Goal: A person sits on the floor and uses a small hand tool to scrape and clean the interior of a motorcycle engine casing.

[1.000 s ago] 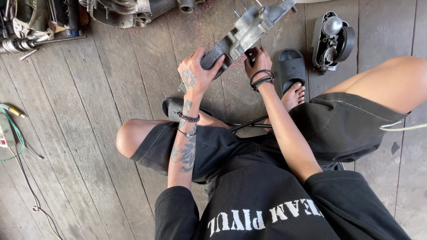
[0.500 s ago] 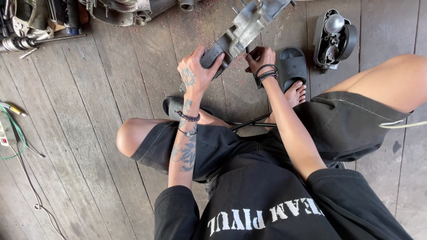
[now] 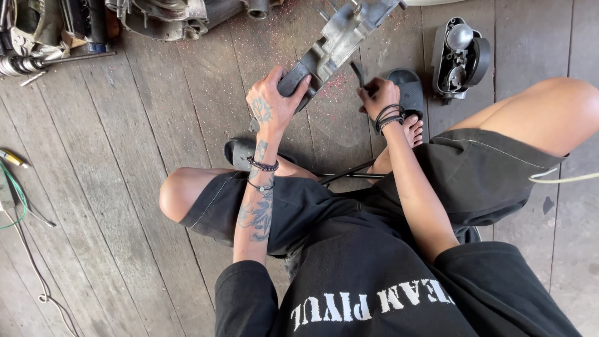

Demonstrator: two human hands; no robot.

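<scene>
Metal casting (image 3: 340,40), grey, one piece, tilted above the wooden floor (image 3: 125,156), its lower end in front of the person's knees. Left hand (image 3: 274,103) wrapped shut around the dark lower end of the casting. Right hand (image 3: 376,97) closed on a thin dark tool (image 3: 357,72), just right of the casting; can't tell if the tip touches it.

Count: 1 casting, 1 tool, 2 black sandals. One sandal (image 3: 409,87) just right of the casting under the right foot, the other (image 3: 240,151) below the casting by the left knee.

Around: small dark housing with a round metal part (image 3: 458,56) well right of the casting; engine parts (image 3: 168,12) left of its upper end; wires (image 3: 19,200) far left. Thin black rod (image 3: 346,171) lies across the lap below the casting.

Vs earlier frame: right hand has dropped slightly from the casting's edge; the left hand's grip is unchanged.
</scene>
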